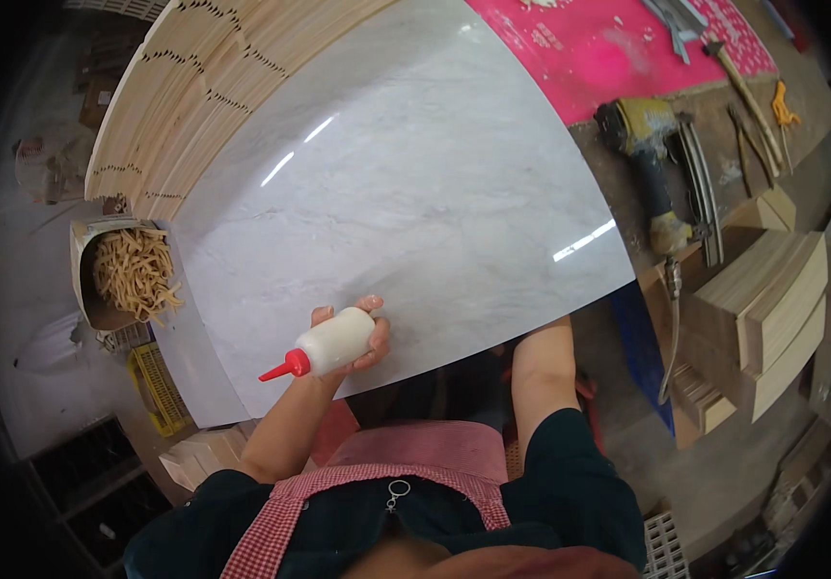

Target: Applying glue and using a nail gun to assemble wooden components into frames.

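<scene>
My left hand (376, 345) is closed round a white squeeze bottle (336, 339) with a red cap and pointed red nozzle. The bottle lies tilted across the palm, its nozzle towards the lower left, over the near part of a glossy grey marbled board (435, 183). My right forearm (544, 362) reaches under the board's near edge, which hides the right hand and anything in it.
Stacked pale wood strips (213, 77) line the far left, near a box of small wooden pieces (136, 270). On the right lie a nail gun (652, 145) with an air hose, a hammer (748, 96), pliers (745, 145), a pink sheet (599, 48) and wooden blocks (753, 309).
</scene>
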Motion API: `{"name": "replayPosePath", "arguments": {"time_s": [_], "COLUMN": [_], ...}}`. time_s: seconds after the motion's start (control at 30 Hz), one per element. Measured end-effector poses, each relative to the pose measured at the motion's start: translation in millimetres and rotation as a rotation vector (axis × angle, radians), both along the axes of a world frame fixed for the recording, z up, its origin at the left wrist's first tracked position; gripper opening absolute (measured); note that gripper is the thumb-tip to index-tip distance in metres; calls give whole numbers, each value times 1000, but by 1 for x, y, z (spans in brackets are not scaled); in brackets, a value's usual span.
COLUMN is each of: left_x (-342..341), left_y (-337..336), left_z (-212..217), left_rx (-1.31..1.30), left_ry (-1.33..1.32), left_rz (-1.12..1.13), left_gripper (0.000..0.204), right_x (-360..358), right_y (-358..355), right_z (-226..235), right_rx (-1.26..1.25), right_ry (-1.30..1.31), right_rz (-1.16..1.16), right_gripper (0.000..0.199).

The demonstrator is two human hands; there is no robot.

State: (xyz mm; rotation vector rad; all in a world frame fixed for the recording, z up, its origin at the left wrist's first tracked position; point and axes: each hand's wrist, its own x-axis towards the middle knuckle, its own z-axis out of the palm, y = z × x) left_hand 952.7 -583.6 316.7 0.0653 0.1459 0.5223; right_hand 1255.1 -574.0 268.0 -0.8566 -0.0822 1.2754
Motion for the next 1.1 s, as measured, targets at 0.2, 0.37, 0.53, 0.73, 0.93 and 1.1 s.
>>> {"name": "replayPosePath", "arguments": {"time_s": [0.2,0.37,0.53,0.73,0.93,1.1], "left_x": [-12,-12,2,-2,-25,-57], "left_y": [-16,-28,-30,-39,-51,-85], "left_z": [14,28,36,58,82,88], "left_rx": [-46,-83,-151,-181,-232,-328], "left_ry": [52,89,69,57,28,108], "left_rz": [133,235,205,223,258,368], "left_gripper": [65,64,63,64,60,55], "right_x": [15,14,18,55,109,36], "right_y": [2,-1,-8,-70,-137,-84], "right_z": [9,4,0,-28,-16,126], "right_rx": [47,76,13,-389,-623,-511], "right_ry": [272,409,522,-265,-1309,-1439], "right_rz": [-90,-101,-162,170,668,421], "right_gripper": [59,59,59,53,45,37]}}
